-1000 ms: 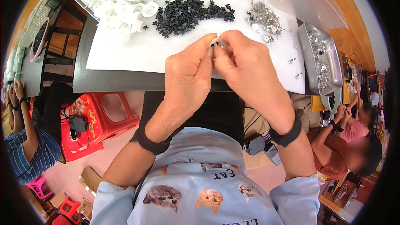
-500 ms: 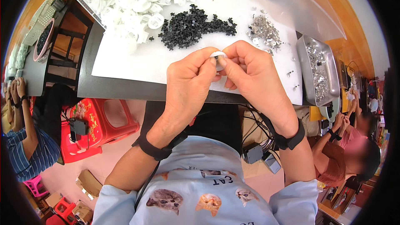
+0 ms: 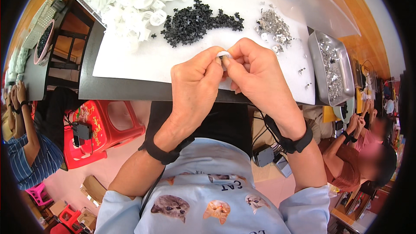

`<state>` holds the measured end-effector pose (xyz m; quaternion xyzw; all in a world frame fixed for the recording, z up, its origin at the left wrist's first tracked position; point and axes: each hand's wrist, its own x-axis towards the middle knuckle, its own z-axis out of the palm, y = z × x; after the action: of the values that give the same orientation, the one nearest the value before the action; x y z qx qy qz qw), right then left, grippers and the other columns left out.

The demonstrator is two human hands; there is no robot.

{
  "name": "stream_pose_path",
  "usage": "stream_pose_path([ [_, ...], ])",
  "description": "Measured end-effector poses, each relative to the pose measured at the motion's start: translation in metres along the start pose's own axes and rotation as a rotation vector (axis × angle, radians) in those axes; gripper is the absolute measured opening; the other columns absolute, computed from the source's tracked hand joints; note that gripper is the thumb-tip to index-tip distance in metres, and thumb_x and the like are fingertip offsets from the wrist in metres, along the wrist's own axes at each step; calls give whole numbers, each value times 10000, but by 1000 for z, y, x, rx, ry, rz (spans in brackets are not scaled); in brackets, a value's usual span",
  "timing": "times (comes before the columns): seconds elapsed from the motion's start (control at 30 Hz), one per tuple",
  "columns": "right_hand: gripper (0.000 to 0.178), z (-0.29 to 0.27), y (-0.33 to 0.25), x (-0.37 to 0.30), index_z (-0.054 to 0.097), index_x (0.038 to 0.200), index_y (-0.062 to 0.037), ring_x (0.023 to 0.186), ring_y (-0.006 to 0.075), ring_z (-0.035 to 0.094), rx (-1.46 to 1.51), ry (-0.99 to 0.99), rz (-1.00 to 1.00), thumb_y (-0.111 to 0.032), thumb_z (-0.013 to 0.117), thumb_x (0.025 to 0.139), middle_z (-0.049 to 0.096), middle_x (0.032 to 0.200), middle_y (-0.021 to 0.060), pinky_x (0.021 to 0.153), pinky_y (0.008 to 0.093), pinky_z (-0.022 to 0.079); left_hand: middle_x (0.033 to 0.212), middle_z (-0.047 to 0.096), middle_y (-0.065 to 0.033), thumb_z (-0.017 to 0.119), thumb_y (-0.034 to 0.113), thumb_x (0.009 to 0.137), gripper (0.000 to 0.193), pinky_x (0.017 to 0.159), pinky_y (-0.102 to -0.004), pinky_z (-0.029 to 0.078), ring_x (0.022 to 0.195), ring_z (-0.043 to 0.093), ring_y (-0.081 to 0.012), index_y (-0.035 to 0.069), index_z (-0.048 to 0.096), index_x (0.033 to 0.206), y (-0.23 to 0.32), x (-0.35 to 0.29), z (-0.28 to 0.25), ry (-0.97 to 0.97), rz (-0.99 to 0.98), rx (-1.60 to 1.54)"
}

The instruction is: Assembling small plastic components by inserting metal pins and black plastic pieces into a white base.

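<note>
Between my two hands, just over the table's near edge, is a small white round plastic part (image 3: 224, 54). My left hand (image 3: 196, 78) pinches its left side between thumb and forefinger. From the other side my right hand (image 3: 255, 71) grips it, the thumb pressed near its middle. Fingertips cover most of the part, and a small dark spot shows at its centre. Beyond my hands lies a heap of small black plastic pieces (image 3: 188, 25). To its right is a smaller pile of shiny metal clips (image 3: 274, 27). A large mound of white translucent plastic parts (image 3: 134, 0) fills the far left.
White sheeting (image 3: 130, 63) covers much of the dark table (image 3: 108, 87). A metal tray (image 3: 313, 60) of clips stands at the right. A red stool (image 3: 123, 121) is at the left. Other people work on both sides, one in a striped shirt (image 3: 32, 158).
Both hands still grip the white part and have shifted slightly up and left in the picture. The fingertips have closed more tightly over it. The view has moved slightly.
</note>
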<state>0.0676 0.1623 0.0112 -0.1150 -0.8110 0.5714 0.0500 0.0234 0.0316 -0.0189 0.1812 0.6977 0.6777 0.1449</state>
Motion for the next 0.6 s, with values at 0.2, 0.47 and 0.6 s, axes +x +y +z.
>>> stream_pose_path([
  [0.2,144,-6,-1,3,553,796,45,514,109,562,-9,-11,-36,-65,581,885,606,636,94,455,267,442,992,677,-82,490,49,943,274,776,-260,547,866,654,-133,-47,621,1164,-4,5,-4,-78,-16,-211],
  [0.47,89,-16,-12,4,540,895,-5,539,71,560,104,-19,-2,-70,600,906,602,691,32,471,212,450,1168,621,-110,528,104,963,344,833,-287,553,1030,629,-180,-18,542,1284,-1,5,-16,-220,0,-286],
  [0.6,80,-14,-8,2,538,888,-6,539,64,550,32,31,-118,-62,589,912,597,693,26,472,204,446,1186,616,-118,547,127,961,376,869,-303,545,1057,625,-194,-19,519,1306,0,4,-20,-281,21,-256],
])
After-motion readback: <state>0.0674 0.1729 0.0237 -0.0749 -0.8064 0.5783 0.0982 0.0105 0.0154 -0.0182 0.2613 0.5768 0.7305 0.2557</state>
